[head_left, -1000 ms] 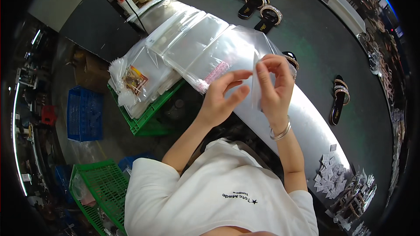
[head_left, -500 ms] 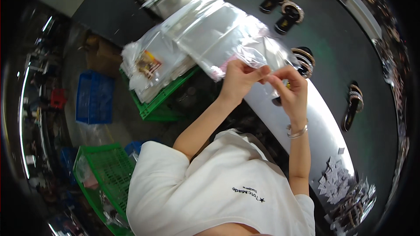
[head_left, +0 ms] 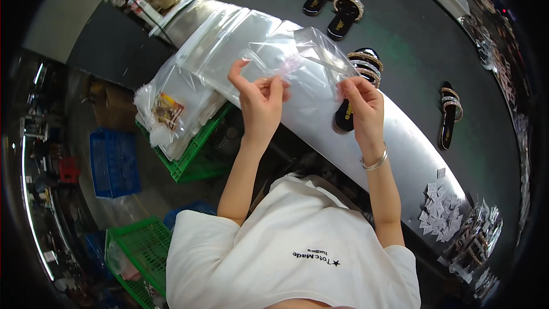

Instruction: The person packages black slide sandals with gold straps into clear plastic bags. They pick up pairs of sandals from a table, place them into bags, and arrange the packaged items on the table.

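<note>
My left hand (head_left: pixel 258 98) and my right hand (head_left: pixel 365 106) hold a clear plastic bag (head_left: pixel 320 46) stretched between them above a shiny metal worktop. The left thumb pinches the bag against curled fingers while the index finger sticks up. On the other side, the right thumb and fingers are pressed together on the bag's edge, and a bangle circles that wrist. Just behind the right hand lies a black sandal (head_left: pixel 366 64) with glittery straps, partly hidden by the hand and bag. A stack of clear plastic bags (head_left: pixel 220 34) spreads over the worktop left of my hands.
Several sandals lie on the dark table, including one pair (head_left: pixel 341 20) and a single sandal (head_left: pixel 449 117) at right. Small paper tags (head_left: pixel 440 214) are heaped near bagged sandals (head_left: pixel 476 234). Green crates (head_left: pixel 197 151) and a blue crate (head_left: pixel 114 163) stand at left.
My hands were close together at the bag's edge and have moved apart, the left one leftward. The bag is now spread between them. The whole view has shifted slightly.
</note>
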`<state>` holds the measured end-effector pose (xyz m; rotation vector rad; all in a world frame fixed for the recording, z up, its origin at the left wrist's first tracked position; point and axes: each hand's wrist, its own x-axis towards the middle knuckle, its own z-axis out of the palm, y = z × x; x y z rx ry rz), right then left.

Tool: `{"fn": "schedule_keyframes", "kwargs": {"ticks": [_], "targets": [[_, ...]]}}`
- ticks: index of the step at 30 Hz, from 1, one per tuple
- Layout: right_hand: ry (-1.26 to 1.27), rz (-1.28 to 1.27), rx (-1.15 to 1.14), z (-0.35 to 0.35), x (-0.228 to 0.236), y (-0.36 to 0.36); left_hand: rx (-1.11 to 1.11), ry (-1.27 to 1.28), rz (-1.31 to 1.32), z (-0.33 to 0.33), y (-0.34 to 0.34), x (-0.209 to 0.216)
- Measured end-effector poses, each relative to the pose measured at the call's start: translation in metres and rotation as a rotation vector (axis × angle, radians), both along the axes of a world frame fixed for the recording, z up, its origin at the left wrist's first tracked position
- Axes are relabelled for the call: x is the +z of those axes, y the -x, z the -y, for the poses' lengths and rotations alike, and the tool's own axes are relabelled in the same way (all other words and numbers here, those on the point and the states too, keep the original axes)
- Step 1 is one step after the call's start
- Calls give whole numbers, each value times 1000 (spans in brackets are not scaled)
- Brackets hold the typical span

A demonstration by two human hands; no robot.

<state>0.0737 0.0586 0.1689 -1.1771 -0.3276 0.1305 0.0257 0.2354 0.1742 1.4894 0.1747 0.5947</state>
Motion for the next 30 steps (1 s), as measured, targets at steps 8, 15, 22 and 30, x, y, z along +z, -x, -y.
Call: {"fn": "schedule_keyframes", "kwargs": {"ticks": [8,15,22,30], "targets": [[294,265,-70,-4,4,10,-280,-325,-79,-1,0,4],[574,519,-231,-3,14,16,-361,42,-153,20,2,2],[508,432,-91,-5,2,17,-360,217,-134,12,3,-16],[552,123,-316,9,-36,15,-474,1129,18,-3,18,0]]}}
